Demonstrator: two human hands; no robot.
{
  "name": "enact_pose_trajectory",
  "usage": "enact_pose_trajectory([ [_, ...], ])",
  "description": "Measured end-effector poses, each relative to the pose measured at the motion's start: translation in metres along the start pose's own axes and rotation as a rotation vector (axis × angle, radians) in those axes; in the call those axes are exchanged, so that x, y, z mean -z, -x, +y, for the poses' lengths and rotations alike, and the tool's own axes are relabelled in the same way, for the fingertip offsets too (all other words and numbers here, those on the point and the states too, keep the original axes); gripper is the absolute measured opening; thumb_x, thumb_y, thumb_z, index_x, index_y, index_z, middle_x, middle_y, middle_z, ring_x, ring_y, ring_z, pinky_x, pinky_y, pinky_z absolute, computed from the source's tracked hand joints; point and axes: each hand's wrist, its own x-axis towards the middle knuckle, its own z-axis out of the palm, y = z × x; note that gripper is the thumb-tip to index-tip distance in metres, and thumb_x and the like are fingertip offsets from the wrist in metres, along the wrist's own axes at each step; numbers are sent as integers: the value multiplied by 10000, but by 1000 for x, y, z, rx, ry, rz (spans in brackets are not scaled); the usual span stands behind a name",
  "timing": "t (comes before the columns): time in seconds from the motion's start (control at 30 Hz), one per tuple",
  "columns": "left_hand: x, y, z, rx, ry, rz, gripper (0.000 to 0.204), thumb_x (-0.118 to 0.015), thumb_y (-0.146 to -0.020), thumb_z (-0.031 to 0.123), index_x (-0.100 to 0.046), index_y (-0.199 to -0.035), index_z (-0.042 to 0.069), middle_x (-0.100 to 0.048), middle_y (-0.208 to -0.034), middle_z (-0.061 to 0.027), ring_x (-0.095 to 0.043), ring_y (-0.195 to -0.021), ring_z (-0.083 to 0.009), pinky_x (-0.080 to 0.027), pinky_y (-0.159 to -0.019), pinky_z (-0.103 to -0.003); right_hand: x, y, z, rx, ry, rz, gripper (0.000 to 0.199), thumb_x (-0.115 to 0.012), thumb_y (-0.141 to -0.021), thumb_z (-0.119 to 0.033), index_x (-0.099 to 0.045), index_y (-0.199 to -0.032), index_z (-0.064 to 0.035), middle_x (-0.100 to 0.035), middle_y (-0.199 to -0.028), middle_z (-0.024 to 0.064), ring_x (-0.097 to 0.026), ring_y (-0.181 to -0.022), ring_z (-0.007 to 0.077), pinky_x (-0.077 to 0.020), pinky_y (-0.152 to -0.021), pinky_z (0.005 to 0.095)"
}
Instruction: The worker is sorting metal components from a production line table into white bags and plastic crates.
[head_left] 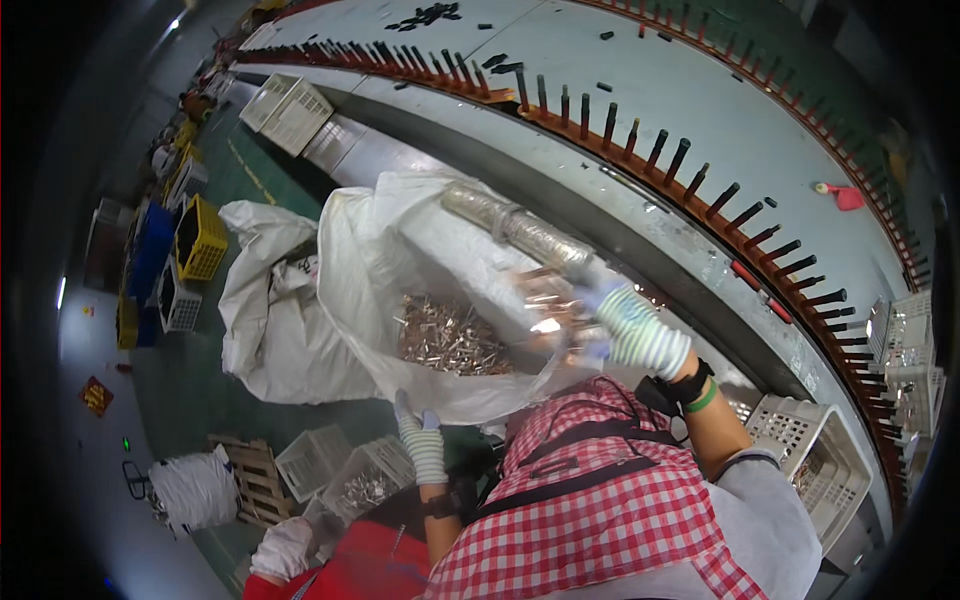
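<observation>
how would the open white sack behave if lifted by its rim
The open white sack looks floppy, since its rim folds and creases. It is probably heavy low down, given the heap of metal pieces inside. Lifted, the wrinkled walls would likely sag.

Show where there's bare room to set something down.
Mostly bare tabletop lies between the peg rows, left of the pink object; black pieces litter its left end. Green floor is open between white basket and white sacking. Crowded: sack mouth, with metal pieces and the right hand.

Factory workshop indicated: long bench [720, 130] lined with upright rods [610, 126]; plastic crates [208, 245] scattered; metal parts [450, 340] heaped in white sack [345, 300].
</observation>
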Motion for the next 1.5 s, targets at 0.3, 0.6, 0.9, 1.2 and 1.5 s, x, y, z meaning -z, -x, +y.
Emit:
enact_pose_trajectory([
  [0.3,-2,9,16,3,196,-37,630,-480,-724,53,-260,-1309,-24,-345,-1289,-153,-317,-1196,-223,-229,-996,-299,43,76,50,-706,-483,720,215,-561,-813,-218,-614,-861,-16,-537,-623,20,-485,-585,90,-410,-548,245],
  [0.6,-9,-37,-60,-55,115,-144,641,-517,-733,70,-249,-1306,-32,-330,-1308,-175,-357,-1174,-250,-300,-976,-309,100,213,139,-684,-47,2074,416,-492,-835,-91,-334,-1212,-12,-479,-1075,134,-511,-856,164,-446,-725,253],
  [0.9,-7,-23,10,32,-2,-342,642,-444,-822,34,-117,-1367,124,-189,-1359,-170,-472,-976,-308,-528,-495,-320,163,234,163,-834,-49,1927,426,-566,-813,-293,-478,-1070,35,-550,-947,107,-499,-804,203,-423,-713,310],
  [1.2,-8,-23,21,-51,-154,-308,643,-451,-822,39,-119,-1366,122,-190,-1357,-171,-475,-967,-312,-530,-496,-331,160,293,176,-877,377,2328,288,-488,-846,-206,-547,-1015,18,-603,-892,128,-543,-811,225,-411,-737,321],
  [1.5,-16,-22,39,-38,-177,-295,639,-465,-818,49,-127,-1358,88,-212,-1343,-177,-464,-979,-297,-502,-572,-327,140,276,197,-661,60,2243,268,-533,-812,-163,-565,-1014,10,-612,-914,73,-545,-795,129,-426,-727,292],
])
